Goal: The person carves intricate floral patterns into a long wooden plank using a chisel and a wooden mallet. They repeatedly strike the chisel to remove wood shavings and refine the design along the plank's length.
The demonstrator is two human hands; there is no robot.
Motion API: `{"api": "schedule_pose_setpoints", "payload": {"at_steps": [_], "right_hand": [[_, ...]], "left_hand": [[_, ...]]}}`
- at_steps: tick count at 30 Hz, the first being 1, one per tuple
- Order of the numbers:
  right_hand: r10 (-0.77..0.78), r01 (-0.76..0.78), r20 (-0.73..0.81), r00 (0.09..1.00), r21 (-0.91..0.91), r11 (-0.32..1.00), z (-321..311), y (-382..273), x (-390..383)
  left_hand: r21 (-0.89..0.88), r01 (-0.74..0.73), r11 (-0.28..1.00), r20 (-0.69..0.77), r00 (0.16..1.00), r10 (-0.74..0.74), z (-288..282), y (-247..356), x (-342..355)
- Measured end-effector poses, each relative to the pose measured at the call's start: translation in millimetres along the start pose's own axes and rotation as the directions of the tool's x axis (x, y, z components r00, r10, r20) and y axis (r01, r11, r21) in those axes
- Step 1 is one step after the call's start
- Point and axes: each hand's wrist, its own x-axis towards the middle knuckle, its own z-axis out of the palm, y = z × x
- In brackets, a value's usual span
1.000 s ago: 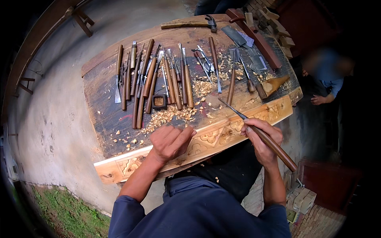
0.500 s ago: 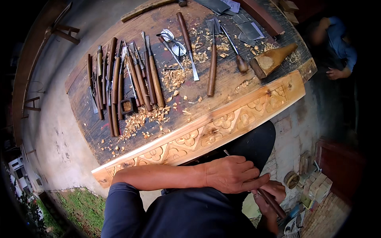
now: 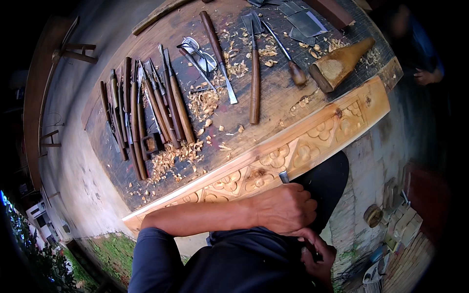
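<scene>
A long pale wooden board (image 3: 334,122) carved with flowers and zigzags lies along the near edge of the workbench. My left hand (image 3: 286,207) is closed round a chisel (image 3: 284,177), its forearm crossing in front of the board. The chisel's metal tip shows above my knuckles, at the board's near edge; whether it touches the wood I cannot tell. Lower right, my right hand (image 3: 318,255) has its fingers curled at the rear of the dark handle, mostly hidden from sight.
On the workbench (image 3: 234,146) lie several wooden-handled carving tools (image 3: 146,107), wood shavings (image 3: 173,158), glasses (image 3: 200,53), a wooden mallet (image 3: 342,66) and dark abrasive sheets (image 3: 305,24). Another person's hand (image 3: 428,76) shows at far right. Wood blocks (image 3: 400,222) sit on the ground.
Both hands have moved with the chisel; its tip has come up to the board's near edge. The handle has swung steeper and my right hand now sits lower. The view has shifted slightly.
</scene>
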Motion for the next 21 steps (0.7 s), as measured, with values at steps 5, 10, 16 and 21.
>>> {"api": "schedule_pose_setpoints", "payload": {"at_steps": [5, 10, 16, 21], "right_hand": [[-0.167, 0.180, -0.113, 0.979, 0.114, 0.977, 30.9, -13.2, 10.1], [-0.177, 0.186, -0.088, 0.980, 0.106, 0.977, 36.6, -25.6, 2.5], [0.105, -0.142, 0.104, 0.989, 0.460, 0.877, 50.4, -40.6, -4.6], [0.119, -0.124, 0.040, 0.992, 0.487, 0.865, 61.6, -45.5, -6.1]], "left_hand": [[0.000, -0.002, 1.000, 0.043, 0.999, 0.002, -4.1, -2.9, -6.4], [-0.095, -0.011, 0.995, -0.041, 0.999, 0.007, -2.5, -6.0, -7.2], [-0.113, -0.024, 0.993, -0.063, 0.998, 0.017, -5.5, -4.1, -8.0], [-0.169, 0.001, 0.986, -0.169, 0.985, -0.030, -4.7, -2.7, -9.0]]}}
